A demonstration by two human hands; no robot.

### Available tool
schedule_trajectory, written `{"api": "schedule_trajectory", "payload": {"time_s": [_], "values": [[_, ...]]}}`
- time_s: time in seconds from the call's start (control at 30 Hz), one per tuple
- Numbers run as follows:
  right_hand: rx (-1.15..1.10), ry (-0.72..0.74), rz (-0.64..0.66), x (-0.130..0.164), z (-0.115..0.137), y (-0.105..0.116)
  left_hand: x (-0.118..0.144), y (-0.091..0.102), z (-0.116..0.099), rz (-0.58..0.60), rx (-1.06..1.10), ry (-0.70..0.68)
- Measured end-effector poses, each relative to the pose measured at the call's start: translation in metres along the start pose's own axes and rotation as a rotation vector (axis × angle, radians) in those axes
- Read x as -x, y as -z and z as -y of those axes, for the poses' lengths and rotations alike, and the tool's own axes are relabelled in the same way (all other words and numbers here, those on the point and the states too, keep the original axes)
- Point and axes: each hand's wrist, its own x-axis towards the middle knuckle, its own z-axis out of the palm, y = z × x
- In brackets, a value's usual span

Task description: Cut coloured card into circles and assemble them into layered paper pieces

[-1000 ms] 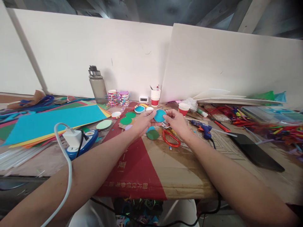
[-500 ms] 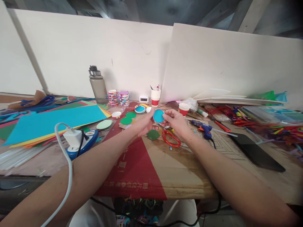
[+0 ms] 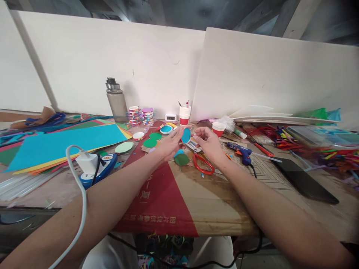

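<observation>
White boards (image 3: 112, 67) back our surface (image 3: 63, 192); our left hand (image 3: 170, 144) pinches a blue disc (image 3: 186, 135), our half-curled right hand (image 3: 207, 141) beside it at 3 o'clock, grip unclear.

In front of me I count my two hands (image 3: 206, 141), two white-rimmed blue discs (image 3: 186, 135), two bright green discs (image 3: 150, 143), one pale green disc (image 3: 124, 147), two stacks (image 3: 134, 116), one bottle (image 3: 117, 105), one clock (image 3: 170, 118) and one glue gun (image 3: 243, 154).

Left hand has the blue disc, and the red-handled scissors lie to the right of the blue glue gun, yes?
Not quite: the head view shows the red-handled scissors lying to the left of the blue glue gun. The left hand does have the blue disc.
</observation>
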Motion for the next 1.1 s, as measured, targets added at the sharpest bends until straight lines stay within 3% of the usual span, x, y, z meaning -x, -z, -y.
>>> {"api": "schedule_trajectory", "payload": {"time_s": [0.4,0.77,1.1], "values": [[0.338,0.324,0.064,0.006,0.002,0.0,-0.001,-0.001,0.004,0.037,0.025,0.062],[0.571,0.408,0.108,0.009,0.003,-0.001,0.0,0.0,0.014,0.089,-0.064,0.028],[0.549,0.375,0.095,0.009,0.006,-0.001,-0.003,0.004,0.019,0.092,-0.236,-0.013]]}}
